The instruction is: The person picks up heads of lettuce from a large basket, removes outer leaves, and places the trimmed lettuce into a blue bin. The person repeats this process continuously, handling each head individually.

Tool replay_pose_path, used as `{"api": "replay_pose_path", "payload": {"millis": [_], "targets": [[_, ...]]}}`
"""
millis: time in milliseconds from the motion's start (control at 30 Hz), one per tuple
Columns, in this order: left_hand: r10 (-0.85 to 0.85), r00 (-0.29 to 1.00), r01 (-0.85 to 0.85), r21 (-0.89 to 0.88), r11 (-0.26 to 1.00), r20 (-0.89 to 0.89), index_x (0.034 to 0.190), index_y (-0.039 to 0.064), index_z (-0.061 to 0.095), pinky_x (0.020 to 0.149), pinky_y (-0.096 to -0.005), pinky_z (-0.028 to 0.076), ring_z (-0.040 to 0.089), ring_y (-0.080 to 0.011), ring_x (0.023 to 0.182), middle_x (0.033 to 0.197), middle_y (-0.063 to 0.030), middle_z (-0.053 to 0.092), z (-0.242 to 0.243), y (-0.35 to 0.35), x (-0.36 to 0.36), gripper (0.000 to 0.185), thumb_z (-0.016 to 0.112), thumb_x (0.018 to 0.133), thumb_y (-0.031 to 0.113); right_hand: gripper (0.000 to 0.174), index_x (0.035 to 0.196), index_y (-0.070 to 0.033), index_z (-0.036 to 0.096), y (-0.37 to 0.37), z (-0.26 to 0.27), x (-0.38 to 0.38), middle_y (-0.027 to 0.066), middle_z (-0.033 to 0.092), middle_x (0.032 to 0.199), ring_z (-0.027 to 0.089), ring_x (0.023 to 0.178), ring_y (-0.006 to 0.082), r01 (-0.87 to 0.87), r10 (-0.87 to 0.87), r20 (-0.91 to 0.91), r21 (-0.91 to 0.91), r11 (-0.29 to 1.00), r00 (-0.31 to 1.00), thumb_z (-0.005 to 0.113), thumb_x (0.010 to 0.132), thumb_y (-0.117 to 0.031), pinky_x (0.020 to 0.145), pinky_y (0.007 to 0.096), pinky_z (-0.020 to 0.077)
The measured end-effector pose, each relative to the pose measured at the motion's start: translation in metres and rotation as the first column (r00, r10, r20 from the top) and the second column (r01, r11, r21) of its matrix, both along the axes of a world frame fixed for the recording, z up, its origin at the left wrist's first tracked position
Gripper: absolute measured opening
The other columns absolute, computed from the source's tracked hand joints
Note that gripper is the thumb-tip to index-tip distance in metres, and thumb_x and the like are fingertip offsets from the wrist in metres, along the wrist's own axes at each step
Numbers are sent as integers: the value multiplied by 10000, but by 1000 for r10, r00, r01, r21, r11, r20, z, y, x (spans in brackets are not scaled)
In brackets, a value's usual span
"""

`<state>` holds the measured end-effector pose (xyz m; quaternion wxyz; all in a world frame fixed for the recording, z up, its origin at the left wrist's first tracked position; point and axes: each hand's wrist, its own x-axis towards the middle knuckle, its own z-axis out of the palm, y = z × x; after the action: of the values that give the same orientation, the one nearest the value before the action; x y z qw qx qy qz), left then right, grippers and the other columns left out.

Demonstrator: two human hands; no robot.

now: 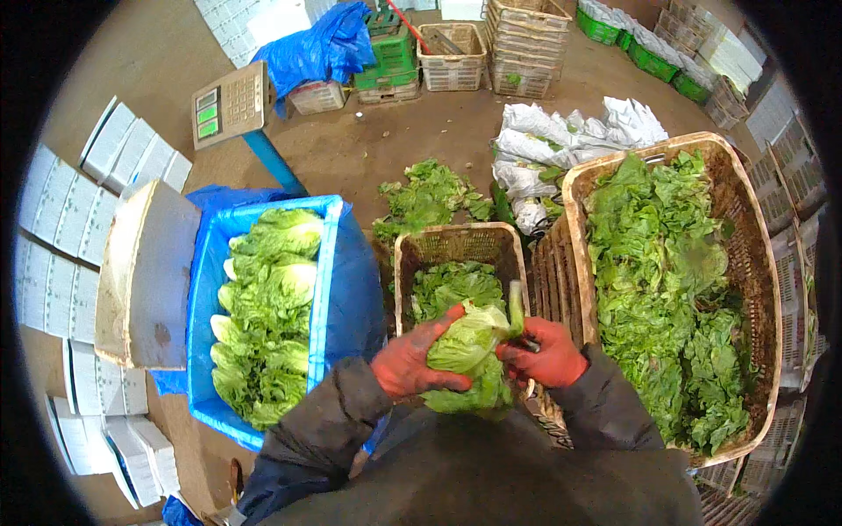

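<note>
In a red glove, my left hand (421, 358) grips a green leafy lettuce head (464, 342) from its left side. My right hand (546, 352), gloved in red too, pinches an outer leaf (516, 308) whose pale rib stands up at the head's right side. Something small and dark shows by the right fingers; I cannot tell what it is. Just beyond my hands is a dirty plastic crate (460, 229) with loose leaves (454, 286) inside. To the left, trimmed lettuce heads (270, 315) lie in rows in a blue-lined container (200, 329).
A large crate (769, 315) of lettuce leaves (658, 296) stands at right. Leaves (431, 194) lie heaped on the floor ahead. A digital scale (230, 105) rises behind the blue container. White sacks (546, 141), stacked crates (526, 46) and white foam boxes (59, 191) stand around.
</note>
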<state>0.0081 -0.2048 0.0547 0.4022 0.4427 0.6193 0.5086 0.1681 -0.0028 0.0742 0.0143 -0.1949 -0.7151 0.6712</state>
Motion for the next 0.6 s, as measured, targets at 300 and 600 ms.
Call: {"api": "replay_pose_path", "payload": {"millis": [300,600], "targets": [[-457,882,472,-201,859,118,1493,50,347,1015,-364,431,486,-200,1264,1423,-116,501,5,-41,-44,997,884,710,356,491,1217,-52,625,-10,10,-14,139,693,1096,642,976,179,-180,182,-43,40,983,982,811,810,-253,710,340,528],[-132,511,329,-52,943,849,1427,48,431,997,-330,432,514,-146,1181,1308,-64,577,-81,-106,14,831,848,765,327,142,783,-2,598,-9,-16,47,91,652,810,570,507,161,-36,222,224,-624,781,949,636,895,-82,446,279,444]]}}
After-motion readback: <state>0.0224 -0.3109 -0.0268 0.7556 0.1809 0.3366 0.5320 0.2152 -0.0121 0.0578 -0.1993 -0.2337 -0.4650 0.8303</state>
